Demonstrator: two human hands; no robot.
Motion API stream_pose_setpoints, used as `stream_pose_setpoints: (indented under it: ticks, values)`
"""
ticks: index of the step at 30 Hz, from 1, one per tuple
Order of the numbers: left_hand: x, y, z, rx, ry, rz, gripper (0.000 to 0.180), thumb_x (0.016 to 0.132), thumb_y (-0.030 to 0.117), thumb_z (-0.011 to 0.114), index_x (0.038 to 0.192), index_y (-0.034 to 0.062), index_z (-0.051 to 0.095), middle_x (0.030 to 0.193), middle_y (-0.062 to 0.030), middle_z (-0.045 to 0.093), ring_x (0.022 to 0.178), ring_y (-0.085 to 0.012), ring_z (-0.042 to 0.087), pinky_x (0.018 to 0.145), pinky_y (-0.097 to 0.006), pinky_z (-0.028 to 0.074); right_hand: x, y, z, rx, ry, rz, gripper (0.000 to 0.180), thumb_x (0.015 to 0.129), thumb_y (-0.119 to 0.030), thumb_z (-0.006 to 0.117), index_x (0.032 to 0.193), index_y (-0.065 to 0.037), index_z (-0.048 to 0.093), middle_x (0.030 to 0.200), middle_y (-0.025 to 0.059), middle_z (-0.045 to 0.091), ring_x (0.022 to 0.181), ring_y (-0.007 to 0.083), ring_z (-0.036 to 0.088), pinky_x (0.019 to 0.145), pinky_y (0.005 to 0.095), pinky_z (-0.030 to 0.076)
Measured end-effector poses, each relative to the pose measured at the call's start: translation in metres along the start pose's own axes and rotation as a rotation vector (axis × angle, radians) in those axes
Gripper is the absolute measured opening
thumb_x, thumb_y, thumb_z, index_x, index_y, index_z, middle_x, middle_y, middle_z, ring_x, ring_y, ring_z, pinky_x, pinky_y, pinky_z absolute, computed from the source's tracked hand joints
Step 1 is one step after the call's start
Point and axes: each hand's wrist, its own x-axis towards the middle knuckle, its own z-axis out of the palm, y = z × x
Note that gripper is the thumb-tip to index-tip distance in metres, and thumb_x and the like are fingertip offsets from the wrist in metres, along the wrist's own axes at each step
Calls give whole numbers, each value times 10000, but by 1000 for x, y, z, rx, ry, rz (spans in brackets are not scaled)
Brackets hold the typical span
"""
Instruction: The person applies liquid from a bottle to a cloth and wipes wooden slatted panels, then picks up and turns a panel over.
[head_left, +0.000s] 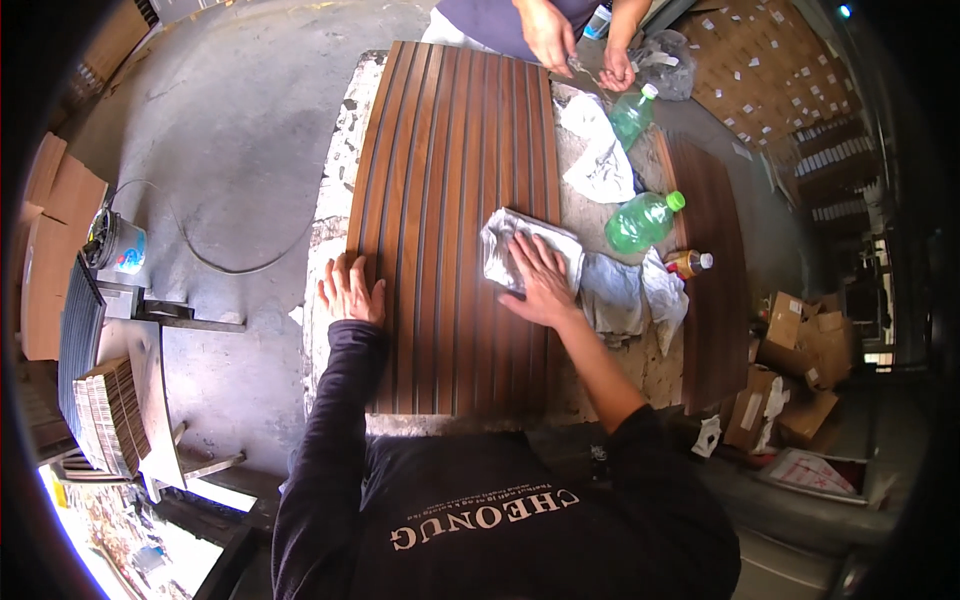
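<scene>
A brown wood-grain slatted panel (420, 200) with dark grooves lies lengthwise before me on a worn, paint-spotted workbench (335, 190). My left hand (352, 290) rests at the panel's left edge, fingers apart, holding nothing. Near the panel's right edge, my right hand (541, 277) lies flat with spread fingers on a folded white cloth (500, 250), pressing it against the slats. Part of the cloth is hidden under that hand. Just right of it, a greyish cloth (612, 295) lies crumpled on the bench.
Across the bench stands another person, whose hands (550, 38) are near a green bottle (632, 115). A second green bottle (640, 222), a small amber bottle (688, 263) and a white rag (597, 150) lie at right, beside another brown panel (710, 260). A bucket (120, 245) stands left.
</scene>
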Motion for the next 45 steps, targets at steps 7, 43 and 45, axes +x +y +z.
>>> stream_pose_setpoints:
  ticks: [7, 43, 45]
  values:
    - [5, 15, -2, 33, -25, 26, 553, 818, 318, 600, 1326, 158, 450, 1416, -148, 369, 1307, -327, 340, 1058, -511, 230, 40, 38, 2, -53, 363, 44, 335, 789, -321, 637, 1059, -132, 575, 1118, 92, 515, 1072, 306, 472, 909, 491, 351]
    - [10, 20, -5, 11, -68, 22, 554, 778, 216, 584, 1313, 126, 473, 1392, -164, 399, 1252, -323, 396, 1051, -463, 232, 202, 15, 1, 0, 447, 247, 397, 785, -454, 672, 700, -70, 625, 632, 111, 632, 522, 241, 600, 550, 410, 489]
    - [6, 20, -5, -1, -64, 22, 556, 778, 225, 584, 1315, 130, 472, 1390, -164, 402, 1254, -320, 396, 1052, -464, 229, 169, 2, 8, 2, 222, 291, 433, 769, -475, 680, 821, -45, 660, 726, 130, 651, 640, 256, 634, 587, 424, 506]
